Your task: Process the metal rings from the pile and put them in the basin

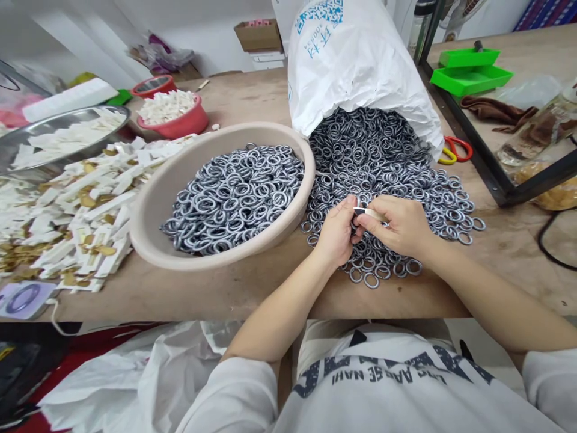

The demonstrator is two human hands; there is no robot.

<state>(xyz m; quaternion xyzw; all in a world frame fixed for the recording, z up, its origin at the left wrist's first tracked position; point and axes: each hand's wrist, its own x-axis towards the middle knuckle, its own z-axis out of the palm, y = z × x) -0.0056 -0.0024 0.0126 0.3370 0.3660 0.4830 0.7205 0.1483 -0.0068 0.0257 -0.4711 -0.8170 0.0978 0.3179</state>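
Note:
Both hands meet over a spread of grey rings [446,204] that spills from a white sack [356,66]. My right hand [399,224] is closed on a thin whitish tool with a dark, pointed tip. My left hand [338,233] is closed beside that tip, its fingers pinched on something dark that is mostly hidden, perhaps a ring. To the left of the hands stands a beige basin [148,240], with a heap of similar grey rings [238,198] inside.
White strips with brownish pieces [108,204] cover the table's left side, near a metal bowl [119,123] and a red bowl [193,123]. Red-and-yellow scissors [458,149], a black metal frame [478,150], green trays [471,79] and a glass bottle [536,132] are at right.

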